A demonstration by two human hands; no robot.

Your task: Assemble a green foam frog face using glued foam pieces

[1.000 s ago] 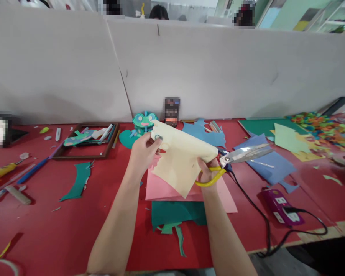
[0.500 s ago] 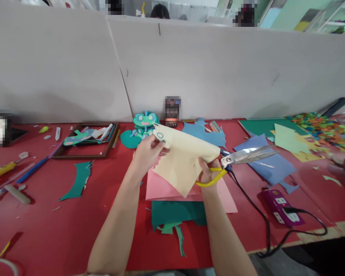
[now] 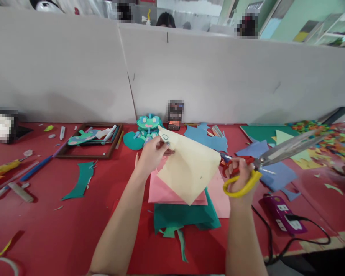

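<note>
My left hand point(image 3: 151, 155) pinches the upper corner of a cream foam sheet point(image 3: 189, 166) and holds it above the red table point(image 3: 46, 222). A small oval is drawn near that corner. My right hand point(image 3: 240, 177) grips large scissors point(image 3: 276, 157) by their yellow handles, off to the right of the sheet and apart from it. The steel blades look closed and point up to the right. Under the sheet lie a pink sheet point(image 3: 161, 191) and a dark green sheet point(image 3: 184, 218).
A wooden frame point(image 3: 89, 142) holds pens and cut-outs at left. A teal frog craft point(image 3: 146, 124) stands by the grey partition point(image 3: 189, 76). Blue point(image 3: 276, 174) and green point(image 3: 264, 132) sheets and colourful scraps lie at right. A purple glue gun point(image 3: 287, 218) with a black cord sits near the front edge.
My right hand has pulled the scissors away from the cream sheet to the right, blades now tilted upward. My left hand still holds the sheet, which has shifted slightly.
</note>
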